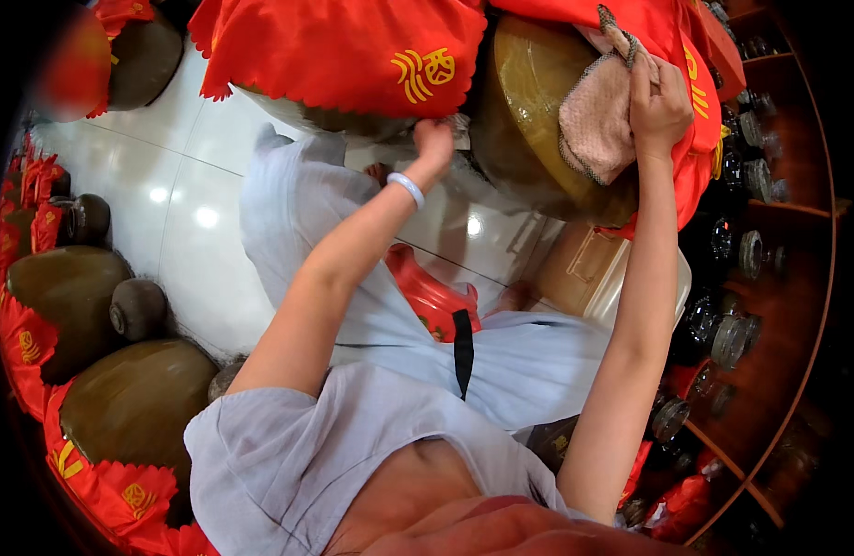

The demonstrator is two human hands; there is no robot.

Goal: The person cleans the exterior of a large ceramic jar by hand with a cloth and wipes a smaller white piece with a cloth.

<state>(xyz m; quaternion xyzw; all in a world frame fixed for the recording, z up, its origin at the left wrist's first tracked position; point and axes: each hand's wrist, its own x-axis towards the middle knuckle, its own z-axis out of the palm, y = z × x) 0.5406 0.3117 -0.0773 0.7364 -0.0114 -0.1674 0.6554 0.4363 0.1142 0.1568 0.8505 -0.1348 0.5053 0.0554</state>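
Observation:
My right hand grips a pink towelling cloth with a checked edge. The cloth lies against the glossy brown side of a large glazed jar, part-covered by a red cloth cover with yellow marks. My left hand, with a pale bangle at the wrist, is curled beneath the scalloped hem of a red cover on a neighbouring jar. Its fingertips are hidden, so whether it holds something does not show. A small whitish patch is beside it.
A red plastic stool is between my legs. Below the brown jar stands a translucent plastic box. Wooden shelves with glass jars line the right. Large brown jars and a small dark pot stand left on white tiles.

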